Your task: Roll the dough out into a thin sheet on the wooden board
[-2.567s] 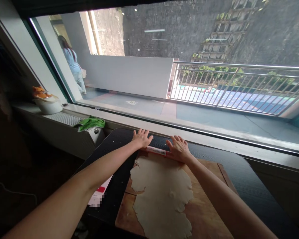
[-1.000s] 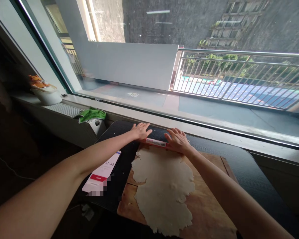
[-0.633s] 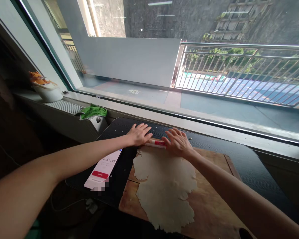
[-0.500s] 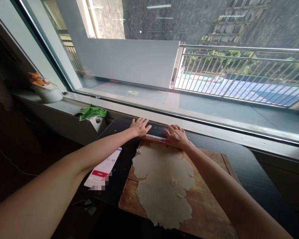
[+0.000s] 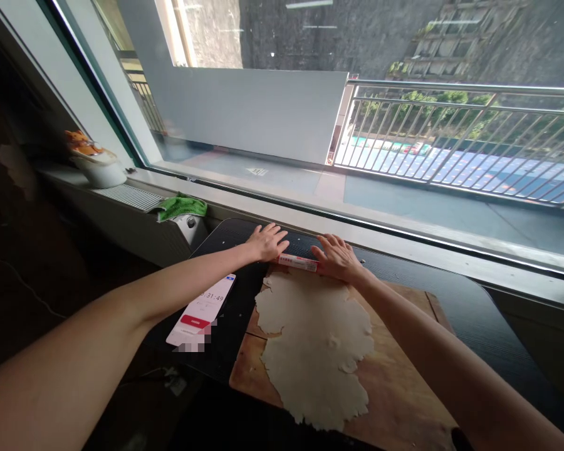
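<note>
A thin, ragged-edged sheet of dough (image 5: 317, 338) lies on a wooden board (image 5: 404, 376). Across its far edge rests a rolling pin (image 5: 297, 262) with a red-and-white printed covering. My left hand (image 5: 267, 242) lies palm down over the pin's left end, its fingers stretched forward and apart. Over the right end sits my right hand (image 5: 339, 258), also flat, with fingers extended and thumb pointing inward. Both palms touch the pin without wrapping round it, and they hide its ends.
A phone (image 5: 204, 307) showing a timer lies left of the board on the black table (image 5: 470, 307). Beyond the table runs a window sill (image 5: 404, 254). At left a radiator (image 5: 169, 241) carries a green cloth (image 5: 182, 207) and a white pot (image 5: 104, 169).
The view has shifted slightly, moving the whole scene a little rightward. Both hands stay flat on the rolling pin at the dough's far edge, and the pin's printed face appears slightly turned.
</note>
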`<state>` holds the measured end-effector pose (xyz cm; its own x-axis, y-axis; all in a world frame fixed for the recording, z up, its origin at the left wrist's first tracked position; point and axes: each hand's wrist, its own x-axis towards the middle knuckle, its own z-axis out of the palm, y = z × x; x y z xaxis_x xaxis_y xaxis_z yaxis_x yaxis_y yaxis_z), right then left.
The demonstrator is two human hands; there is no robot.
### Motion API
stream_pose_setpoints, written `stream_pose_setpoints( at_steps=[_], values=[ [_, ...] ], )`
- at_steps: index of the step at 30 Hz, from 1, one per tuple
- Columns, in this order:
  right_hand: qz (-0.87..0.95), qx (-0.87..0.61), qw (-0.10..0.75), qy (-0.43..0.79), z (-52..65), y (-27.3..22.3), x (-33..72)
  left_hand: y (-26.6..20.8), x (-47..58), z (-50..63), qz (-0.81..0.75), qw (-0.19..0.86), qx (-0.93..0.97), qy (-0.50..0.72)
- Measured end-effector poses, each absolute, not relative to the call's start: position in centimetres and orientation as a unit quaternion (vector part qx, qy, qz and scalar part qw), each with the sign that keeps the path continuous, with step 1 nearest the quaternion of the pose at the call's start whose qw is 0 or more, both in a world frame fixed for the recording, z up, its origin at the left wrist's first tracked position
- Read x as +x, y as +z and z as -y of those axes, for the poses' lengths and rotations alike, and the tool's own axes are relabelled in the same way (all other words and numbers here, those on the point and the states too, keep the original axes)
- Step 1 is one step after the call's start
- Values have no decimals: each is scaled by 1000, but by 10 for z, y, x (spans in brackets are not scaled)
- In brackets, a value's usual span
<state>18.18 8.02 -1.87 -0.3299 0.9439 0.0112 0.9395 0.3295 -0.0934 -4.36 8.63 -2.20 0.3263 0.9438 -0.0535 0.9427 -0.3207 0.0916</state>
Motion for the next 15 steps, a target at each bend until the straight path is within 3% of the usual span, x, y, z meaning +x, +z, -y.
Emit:
stream_pose_setpoints(
  at_steps=[4,9,15],
  values=[
    [847,-529,35,42,-44,-24,189,-25,-52,-61,-538,76,839,-17],
    [891,-448,70,29,23,-39,199,-36,-71,1,-464,31,885,24],
    [790,-611,43,20,-38,-21,171,-22,-40,-65,-585,58,809,1]
  ],
)
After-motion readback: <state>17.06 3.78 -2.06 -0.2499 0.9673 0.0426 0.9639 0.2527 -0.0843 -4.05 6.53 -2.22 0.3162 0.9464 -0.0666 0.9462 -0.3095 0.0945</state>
